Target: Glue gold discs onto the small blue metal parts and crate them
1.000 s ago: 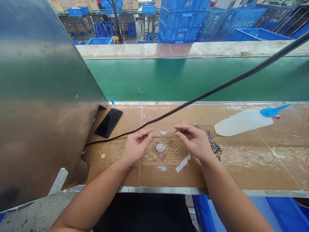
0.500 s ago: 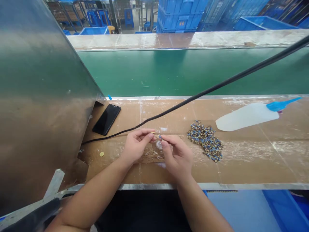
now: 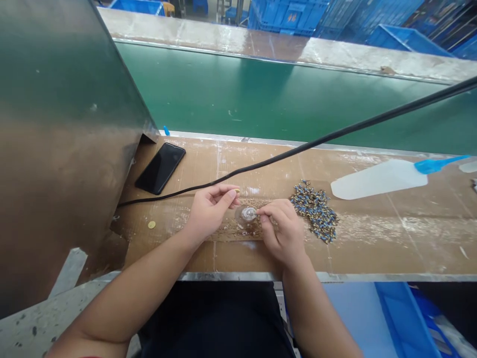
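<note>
My left hand is closed in a pinch, with a small yellow piece showing at its fingertips. My right hand has thumb and index finger pressed together beside a small clear round fixture standing on the cardboard. Whatever its fingertips hold there is too small to name. To the right of that hand lies a pile of small brass-coloured parts with blue bits. A yellow disc lies on the cardboard, left of my left hand.
A black cable crosses above the cardboard-covered bench. At the left lie a black phone and a tall metal panel. A white bottle with a blue nozzle lies at the right. Behind runs a green belt.
My right hand has drawn away from the left one and moved down to the clear fixture, which now shows more fully. My left hand keeps the yellow piece. The camera view has tilted.
</note>
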`<act>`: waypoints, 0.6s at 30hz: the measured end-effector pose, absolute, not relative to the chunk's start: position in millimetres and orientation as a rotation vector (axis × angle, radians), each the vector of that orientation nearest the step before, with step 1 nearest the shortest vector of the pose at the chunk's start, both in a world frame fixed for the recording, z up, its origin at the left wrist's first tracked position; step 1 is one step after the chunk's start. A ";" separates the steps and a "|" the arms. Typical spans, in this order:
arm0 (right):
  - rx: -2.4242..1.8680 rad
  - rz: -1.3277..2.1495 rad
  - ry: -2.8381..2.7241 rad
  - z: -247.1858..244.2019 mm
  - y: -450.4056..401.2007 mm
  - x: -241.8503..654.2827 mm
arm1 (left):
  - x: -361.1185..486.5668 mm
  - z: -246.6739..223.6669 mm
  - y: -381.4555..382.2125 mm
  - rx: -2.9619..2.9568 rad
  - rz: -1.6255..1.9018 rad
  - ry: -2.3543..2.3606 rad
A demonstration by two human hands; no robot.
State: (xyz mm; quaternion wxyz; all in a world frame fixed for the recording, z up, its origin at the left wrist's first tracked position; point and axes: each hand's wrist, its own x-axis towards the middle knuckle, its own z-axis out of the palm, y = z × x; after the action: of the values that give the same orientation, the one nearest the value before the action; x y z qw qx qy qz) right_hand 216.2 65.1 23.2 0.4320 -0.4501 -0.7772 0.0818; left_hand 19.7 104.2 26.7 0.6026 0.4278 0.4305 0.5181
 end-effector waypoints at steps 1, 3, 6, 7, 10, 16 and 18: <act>-1.127 0.200 -1.943 22.5 65.8 214.4 | 19.4 26.0 104.5 0.992 1.201 0.994; -1.142 0.188 -1.972 22.0 68.0 211.7 | 19.0 24.5 104.9 0.996 1.198 0.988; -1.147 0.169 -2.021 22.1 71.2 209.8 | 18.6 23.4 104.6 0.997 1.188 0.975; -1.144 0.166 -2.033 22.0 71.8 209.5 | 18.6 23.5 104.2 0.997 1.186 0.970; -1.123 0.157 -2.051 20.9 72.6 208.9 | 18.6 25.2 103.0 0.991 1.191 0.955; -1.139 0.119 -2.079 19.5 70.6 207.7 | 18.5 26.0 101.6 1.008 1.183 0.948; -1.138 0.104 -2.080 19.6 69.7 207.2 | 18.6 24.9 101.6 1.014 1.178 0.948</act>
State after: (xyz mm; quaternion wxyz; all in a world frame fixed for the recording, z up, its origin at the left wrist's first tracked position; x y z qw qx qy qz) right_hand 207.2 69.7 19.6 0.3749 -0.4444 -0.8126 0.0406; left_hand 18.6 101.6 24.9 0.6136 0.4397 0.4111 0.5110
